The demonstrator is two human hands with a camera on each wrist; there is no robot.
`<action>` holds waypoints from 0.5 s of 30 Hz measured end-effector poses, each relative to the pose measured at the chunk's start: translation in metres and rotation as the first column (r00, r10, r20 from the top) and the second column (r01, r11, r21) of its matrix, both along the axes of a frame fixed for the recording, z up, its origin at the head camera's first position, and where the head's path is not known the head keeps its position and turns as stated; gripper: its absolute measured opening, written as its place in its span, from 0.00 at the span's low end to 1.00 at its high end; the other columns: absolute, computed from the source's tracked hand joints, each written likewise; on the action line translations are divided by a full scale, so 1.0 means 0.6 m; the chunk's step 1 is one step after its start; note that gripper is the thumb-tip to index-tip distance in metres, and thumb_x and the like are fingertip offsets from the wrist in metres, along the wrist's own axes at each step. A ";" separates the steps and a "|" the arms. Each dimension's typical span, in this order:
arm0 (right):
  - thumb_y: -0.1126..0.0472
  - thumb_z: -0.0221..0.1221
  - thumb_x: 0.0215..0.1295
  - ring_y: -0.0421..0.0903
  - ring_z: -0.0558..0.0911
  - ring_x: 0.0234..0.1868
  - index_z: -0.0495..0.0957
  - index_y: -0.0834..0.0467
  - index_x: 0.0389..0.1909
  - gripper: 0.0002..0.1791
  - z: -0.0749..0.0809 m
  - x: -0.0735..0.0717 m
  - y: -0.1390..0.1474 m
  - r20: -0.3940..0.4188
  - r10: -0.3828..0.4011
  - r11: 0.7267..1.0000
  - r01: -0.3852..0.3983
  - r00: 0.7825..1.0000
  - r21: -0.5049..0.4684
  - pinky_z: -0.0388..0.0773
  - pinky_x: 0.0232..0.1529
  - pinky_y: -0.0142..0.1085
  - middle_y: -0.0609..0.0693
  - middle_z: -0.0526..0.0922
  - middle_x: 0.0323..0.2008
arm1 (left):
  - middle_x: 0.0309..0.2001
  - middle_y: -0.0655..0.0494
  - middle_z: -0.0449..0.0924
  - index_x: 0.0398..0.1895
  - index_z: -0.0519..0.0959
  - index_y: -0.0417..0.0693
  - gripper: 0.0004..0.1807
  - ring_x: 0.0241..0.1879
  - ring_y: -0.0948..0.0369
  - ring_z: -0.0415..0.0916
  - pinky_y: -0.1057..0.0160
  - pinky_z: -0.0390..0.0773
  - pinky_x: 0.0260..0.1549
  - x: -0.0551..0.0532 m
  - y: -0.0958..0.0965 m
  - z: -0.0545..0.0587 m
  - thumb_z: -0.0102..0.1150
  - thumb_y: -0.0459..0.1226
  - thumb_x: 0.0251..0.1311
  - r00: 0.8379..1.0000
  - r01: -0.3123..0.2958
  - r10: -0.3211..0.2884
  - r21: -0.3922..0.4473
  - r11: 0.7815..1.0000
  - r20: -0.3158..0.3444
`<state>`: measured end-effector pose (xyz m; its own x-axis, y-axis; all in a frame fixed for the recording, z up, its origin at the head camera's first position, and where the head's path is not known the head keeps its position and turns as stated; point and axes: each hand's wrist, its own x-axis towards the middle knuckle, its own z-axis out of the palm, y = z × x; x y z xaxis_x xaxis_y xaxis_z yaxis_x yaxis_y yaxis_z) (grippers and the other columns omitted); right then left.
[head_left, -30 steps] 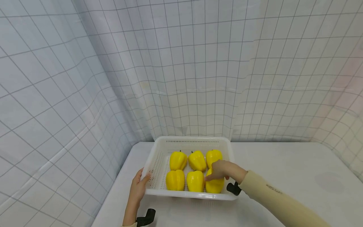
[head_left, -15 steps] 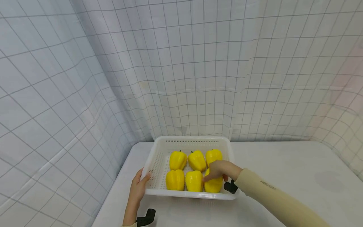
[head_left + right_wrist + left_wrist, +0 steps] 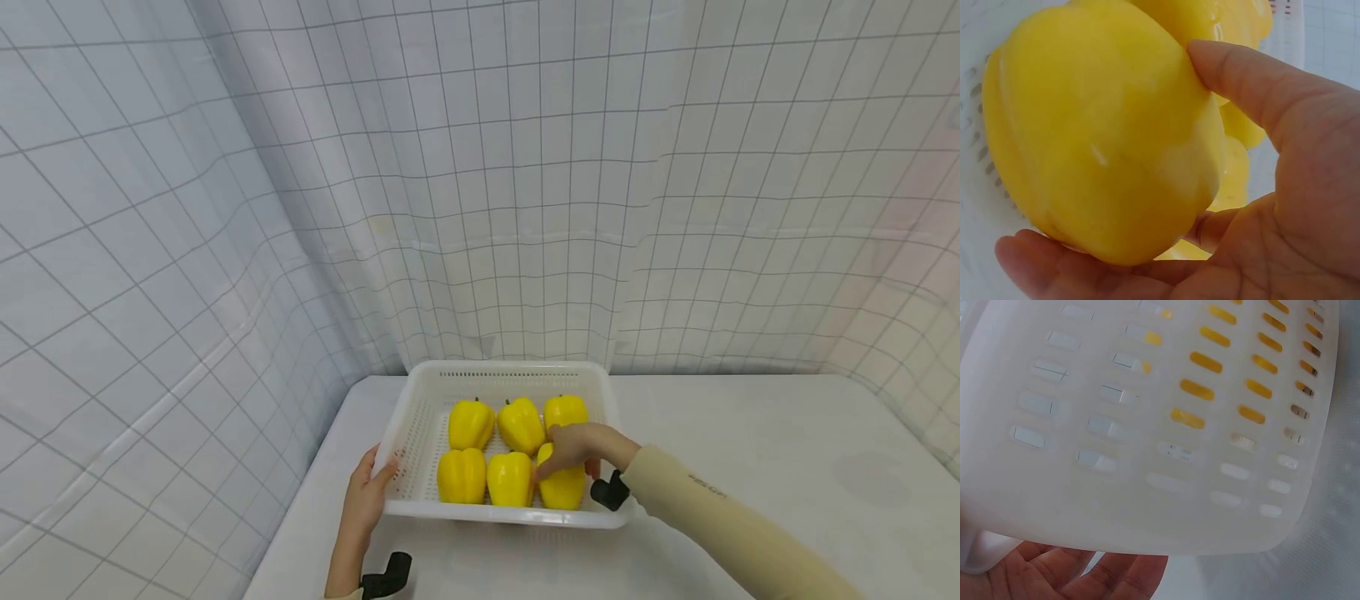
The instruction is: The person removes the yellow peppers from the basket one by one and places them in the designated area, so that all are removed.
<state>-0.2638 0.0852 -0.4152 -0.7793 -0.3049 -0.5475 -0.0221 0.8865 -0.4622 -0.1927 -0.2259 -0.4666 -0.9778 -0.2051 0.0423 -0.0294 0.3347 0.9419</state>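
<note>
A white perforated plastic basket [image 3: 510, 515] holds several yellow bell peppers in two rows. My right hand [image 3: 573, 447] reaches into its right side and grips the front-right bell pepper [image 3: 561, 490]. In the right wrist view, thumb and fingers of that hand [image 3: 1310, 169] curl round the glossy bell pepper [image 3: 1104, 137]. My left hand [image 3: 363, 493] holds the basket's left side, thumb over the rim. From the left wrist, the fingers [image 3: 1085, 575] show under the basket's edge, and yellow shows through the slots of its wall [image 3: 1129, 506].
The basket stands on a white table [image 3: 735, 450] that reaches far to the right. A white curtain [image 3: 517, 208] with a grid pattern hangs behind and along the sides. Each wrist carries a black camera mount [image 3: 388, 575].
My right hand has shifted slightly left with the front-right bell pepper. The front-middle bell pepper has moved left too, now close to the front-left one. My left hand stays put.
</note>
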 end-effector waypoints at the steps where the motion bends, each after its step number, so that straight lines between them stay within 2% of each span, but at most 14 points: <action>1: 0.43 0.68 0.52 0.55 0.77 0.30 0.59 0.64 0.67 0.48 0.001 0.001 0.001 0.001 -0.001 1.000 0.001 1.000 -0.012 0.78 0.27 0.45 0.57 0.72 0.48 | 0.55 0.37 0.72 0.66 0.62 0.34 0.25 0.47 0.49 0.72 0.56 0.68 0.40 0.000 0.000 0.000 0.46 0.38 0.70 1.000 0.003 -0.003 0.004 1.000 -0.001; 7: 0.43 0.68 0.51 0.54 0.76 0.31 0.60 0.63 0.66 0.48 0.007 0.003 0.010 -0.022 -0.003 0.999 0.002 1.000 -0.052 0.78 0.34 0.48 0.57 0.73 0.48 | 0.55 0.37 0.72 0.66 0.62 0.34 0.24 0.46 0.50 0.72 0.57 0.69 0.40 -0.002 0.000 -0.001 0.47 0.37 0.70 1.000 0.003 -0.003 0.018 1.000 -0.002; 15: 0.40 0.67 0.50 0.52 0.75 0.31 0.65 0.57 0.61 0.41 0.014 0.005 0.018 -0.074 0.021 0.996 -0.028 0.997 -0.085 0.77 0.35 0.46 0.54 0.74 0.43 | 0.55 0.37 0.72 0.66 0.62 0.34 0.25 0.46 0.50 0.73 0.57 0.69 0.40 -0.002 -0.001 -0.001 0.47 0.37 0.70 1.000 0.004 -0.004 0.024 1.000 -0.003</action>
<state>-0.2611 0.0961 -0.4069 -0.8080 -0.3680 -0.4601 -0.0800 0.8423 -0.5331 -0.1940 -0.2262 -0.4675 -0.9784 -0.2026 0.0399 -0.0260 0.3123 0.9496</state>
